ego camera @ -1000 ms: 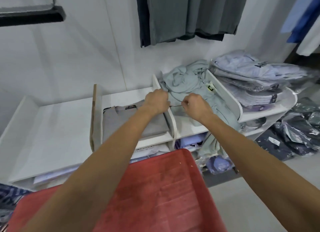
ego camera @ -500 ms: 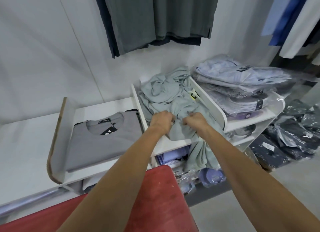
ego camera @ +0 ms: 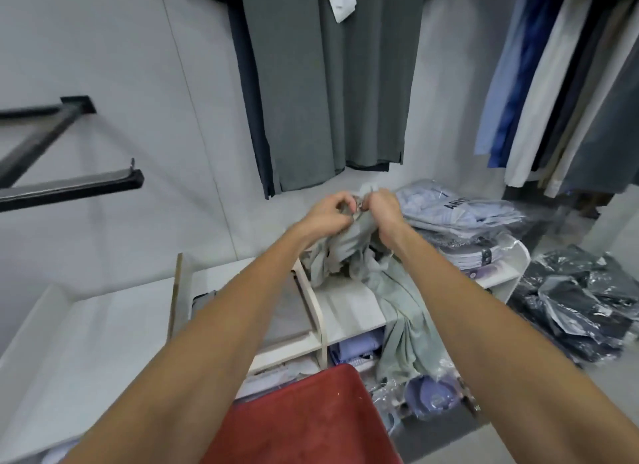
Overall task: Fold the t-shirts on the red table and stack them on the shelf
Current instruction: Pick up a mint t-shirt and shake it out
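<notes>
A crumpled pale green t-shirt (ego camera: 349,252) is bunched up above the white shelf (ego camera: 349,311), with one end trailing down over the shelf's front edge (ego camera: 404,328). My left hand (ego camera: 328,213) and my right hand (ego camera: 382,207) both grip its top, close together and lifted above the shelf. A folded grey t-shirt (ego camera: 290,311) lies in the compartment to the left, mostly hidden behind my left forearm. The red table (ego camera: 304,418) shows at the bottom with nothing on it.
Bagged light shirts (ego camera: 456,211) are piled on the shelf's right end. Dark bagged clothes (ego camera: 581,301) lie on the floor at the right. Grey garments (ego camera: 328,83) hang on the wall above, more hang at the right. A black rack (ego camera: 69,183) juts out at the left.
Both hands have risen from the shelf, pulling the green t-shirt up out of its compartment. The camera has tilted upward, showing more wall and less table.
</notes>
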